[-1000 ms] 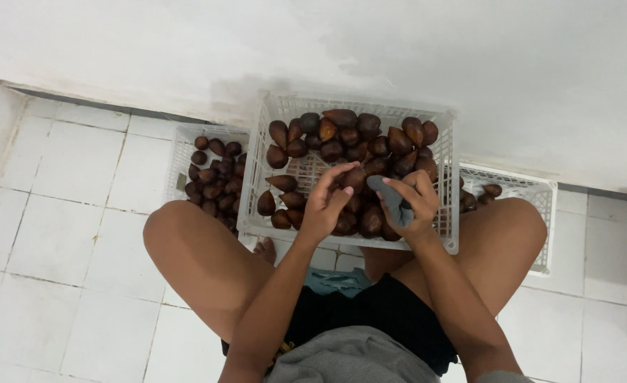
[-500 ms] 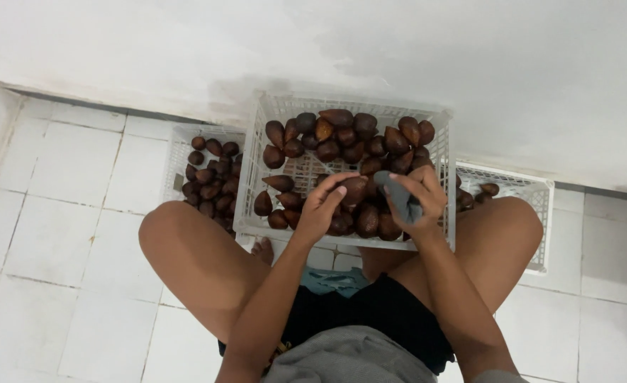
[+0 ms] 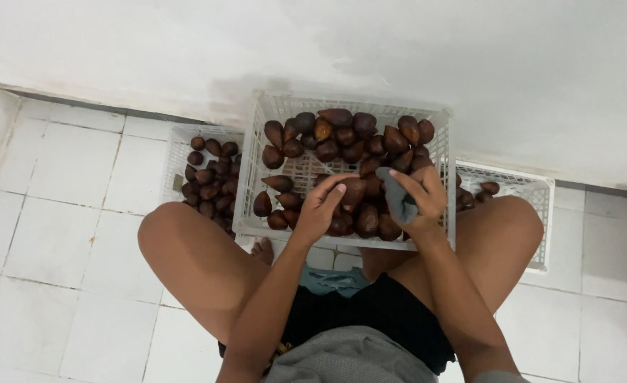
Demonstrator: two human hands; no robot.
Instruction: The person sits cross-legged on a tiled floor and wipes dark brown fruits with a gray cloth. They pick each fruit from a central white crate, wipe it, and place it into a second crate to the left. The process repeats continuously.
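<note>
A white plastic crate (image 3: 251, 190) stands between my knees, holding several dark brown scaly fruits (image 3: 342, 136). My left hand (image 3: 322, 206) reaches into the crate, its fingers closed around one brown fruit (image 3: 353, 190). My right hand (image 3: 421, 202) is over the crate's right side and grips a grey cloth (image 3: 397, 197) right next to that fruit.
A second white crate (image 3: 176, 157) with brown fruits sits on the floor at the left, a third one (image 3: 533, 206) partly behind my right knee. White wall rises behind them; white floor tiles (image 3: 65, 213) lie to the left.
My left hand has shifted slightly right and closed on a fruit; my right hand with the cloth has dropped closer to it. The view has moved a little.
</note>
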